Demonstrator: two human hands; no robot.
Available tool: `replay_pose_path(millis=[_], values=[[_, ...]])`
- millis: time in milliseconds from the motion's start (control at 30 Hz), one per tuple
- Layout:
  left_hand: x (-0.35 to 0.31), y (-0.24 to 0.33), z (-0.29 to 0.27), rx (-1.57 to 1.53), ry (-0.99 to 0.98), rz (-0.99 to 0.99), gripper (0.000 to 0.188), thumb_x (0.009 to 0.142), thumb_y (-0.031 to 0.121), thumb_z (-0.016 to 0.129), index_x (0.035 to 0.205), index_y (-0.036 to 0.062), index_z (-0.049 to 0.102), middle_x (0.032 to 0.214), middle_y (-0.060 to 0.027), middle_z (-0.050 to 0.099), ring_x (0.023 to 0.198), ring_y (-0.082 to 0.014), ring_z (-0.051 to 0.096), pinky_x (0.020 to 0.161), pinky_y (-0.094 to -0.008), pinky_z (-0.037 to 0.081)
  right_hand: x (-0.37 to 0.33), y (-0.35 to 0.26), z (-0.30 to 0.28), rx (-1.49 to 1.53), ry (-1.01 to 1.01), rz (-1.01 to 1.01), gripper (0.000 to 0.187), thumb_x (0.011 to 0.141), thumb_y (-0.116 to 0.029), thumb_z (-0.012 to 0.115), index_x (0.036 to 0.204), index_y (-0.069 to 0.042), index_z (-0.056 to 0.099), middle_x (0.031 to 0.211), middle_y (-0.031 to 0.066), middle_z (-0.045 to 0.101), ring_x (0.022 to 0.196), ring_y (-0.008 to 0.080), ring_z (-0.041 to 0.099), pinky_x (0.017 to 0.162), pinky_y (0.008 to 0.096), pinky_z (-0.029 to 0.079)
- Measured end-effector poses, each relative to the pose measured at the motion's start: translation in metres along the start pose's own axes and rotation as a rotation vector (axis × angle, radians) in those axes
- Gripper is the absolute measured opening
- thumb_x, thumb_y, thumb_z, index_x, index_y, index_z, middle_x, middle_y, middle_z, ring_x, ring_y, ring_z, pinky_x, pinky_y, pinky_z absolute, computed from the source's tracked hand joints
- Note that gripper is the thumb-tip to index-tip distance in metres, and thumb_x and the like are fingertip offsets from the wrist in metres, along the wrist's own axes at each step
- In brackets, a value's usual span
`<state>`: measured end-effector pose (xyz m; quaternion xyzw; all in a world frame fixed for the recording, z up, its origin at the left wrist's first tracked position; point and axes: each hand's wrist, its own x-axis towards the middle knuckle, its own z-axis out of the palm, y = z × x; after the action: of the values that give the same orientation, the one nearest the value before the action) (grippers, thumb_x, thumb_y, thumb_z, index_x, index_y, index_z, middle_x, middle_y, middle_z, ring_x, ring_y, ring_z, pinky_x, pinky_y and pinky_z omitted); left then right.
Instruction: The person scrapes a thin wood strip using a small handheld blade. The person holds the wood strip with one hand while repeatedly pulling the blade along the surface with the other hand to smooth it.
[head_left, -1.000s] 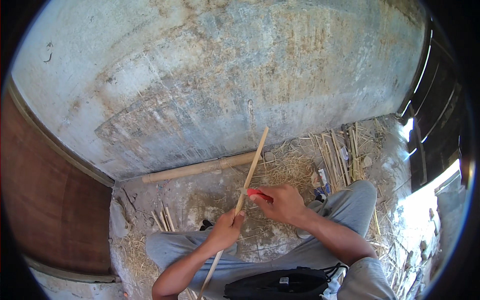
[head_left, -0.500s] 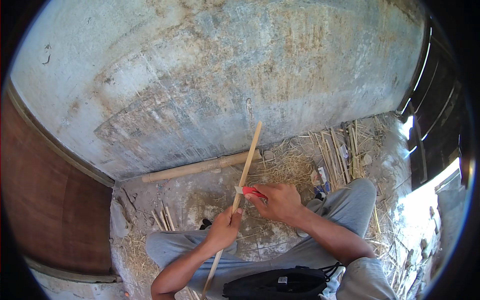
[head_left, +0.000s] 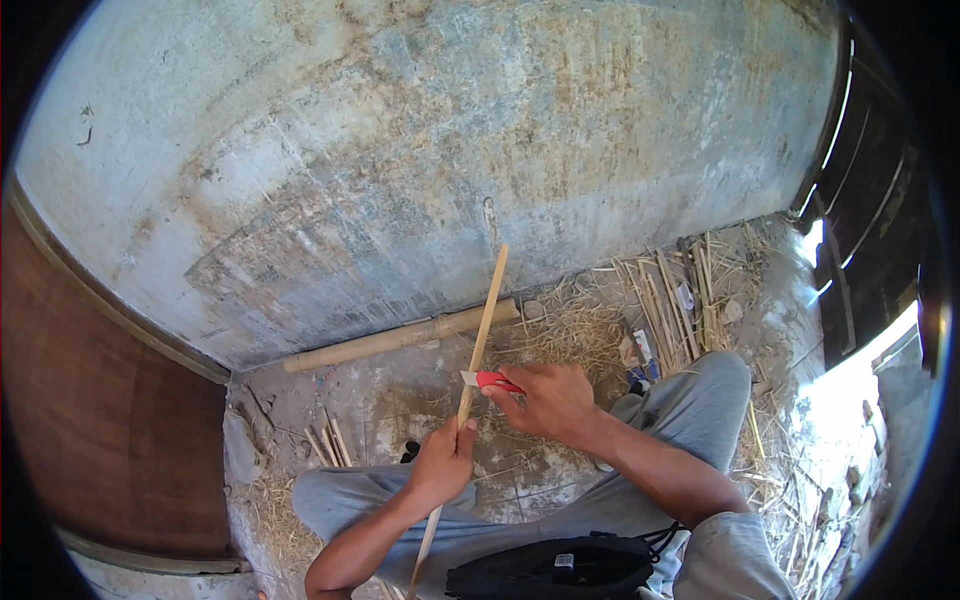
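Note:
A long, thin bamboo strip (head_left: 488, 308) slants up and away from between my legs, its far end in front of the wall. My left hand (head_left: 442, 462) is closed round it, thumb lying along the strip. Just above that, my right hand (head_left: 552, 402) grips a red utility knife (head_left: 497, 381). Its short pale blade meets the strip a little beyond my left thumb. The part of the knife inside my right palm is hidden.
A thick bamboo pole (head_left: 400, 338) lies along the foot of the stained wall (head_left: 450, 150). Shavings (head_left: 575, 335) and several split sticks (head_left: 675, 300) litter the floor at right. A few sticks (head_left: 328, 440) lie left. A black bag (head_left: 555, 565) rests at my lap; a brown door (head_left: 110, 400) stands left.
The strip and both hands have shifted slightly left in the picture, and the strip stands a little steeper. Both hands keep their hold, the blade still against the strip.

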<state>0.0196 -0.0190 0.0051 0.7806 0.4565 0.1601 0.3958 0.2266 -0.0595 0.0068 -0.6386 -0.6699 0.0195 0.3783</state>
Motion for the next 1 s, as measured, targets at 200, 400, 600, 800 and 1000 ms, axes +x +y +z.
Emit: replay_pose_path(millis=[200,400,600,800,1000], values=[[-0.007,0.001,0.005,0.056,-0.050,-0.060,0.034,0.107,0.027,0.049,0.088,-0.0003,0.054,0.059,-0.0108,0.052,0.052,-0.0201,0.051,0.052,-0.0411,0.040,0.010,0.012,-0.001,0.047,0.105,0.130,0.032,0.093,-0.042,0.068,0.097,-0.011,0.075,0.072,0.0118,0.069,0.059,0.0350,0.068,0.053,0.0459,0.055],[-0.026,0.013,0.012,0.073,-0.184,0.000,0.035,0.106,0.029,0.050,0.091,-0.0016,0.054,0.062,-0.0196,0.054,0.054,-0.0361,0.056,0.055,-0.0454,0.042,0.032,0.066,-0.040,-0.126,0.164,0.404,0.035,0.095,-0.042,0.064,0.098,-0.009,0.076,0.066,0.0160,0.068,0.063,0.0395,0.067,0.060,0.0483,0.056],[-0.017,0.009,0.005,0.001,-0.190,0.031,0.034,0.107,0.029,0.050,0.091,-0.0012,0.052,0.063,-0.0173,0.052,0.055,-0.0289,0.054,0.056,-0.0436,0.042,0.031,0.037,-0.045,0.094,0.166,0.420,0.036,0.098,-0.039,0.062,0.098,-0.006,0.076,0.063,0.0193,0.062,0.062,0.0399,0.066,0.060,0.0462,0.053],[-0.016,0.012,0.004,0.000,-0.168,0.000,0.034,0.107,0.029,0.050,0.091,-0.0012,0.050,0.063,-0.0151,0.050,0.055,-0.0243,0.050,0.055,-0.0418,0.041,0.028,0.036,-0.042,0.164,0.054,0.431,0.036,0.100,-0.038,0.061,0.099,-0.006,0.076,0.059,0.0179,0.057,0.056,0.0386,0.063,0.058,0.0464,0.050],[-0.018,0.010,0.001,-0.010,-0.163,-0.016,0.034,0.107,0.028,0.050,0.091,-0.0012,0.050,0.063,-0.0156,0.050,0.055,-0.0245,0.049,0.055,-0.0417,0.041,0.028,0.027,-0.044,0.148,0.040,0.372,0.033,0.099,-0.036,0.061,0.099,-0.005,0.075,0.060,0.0180,0.058,0.055,0.0379,0.062,0.056,0.0459,0.049]])
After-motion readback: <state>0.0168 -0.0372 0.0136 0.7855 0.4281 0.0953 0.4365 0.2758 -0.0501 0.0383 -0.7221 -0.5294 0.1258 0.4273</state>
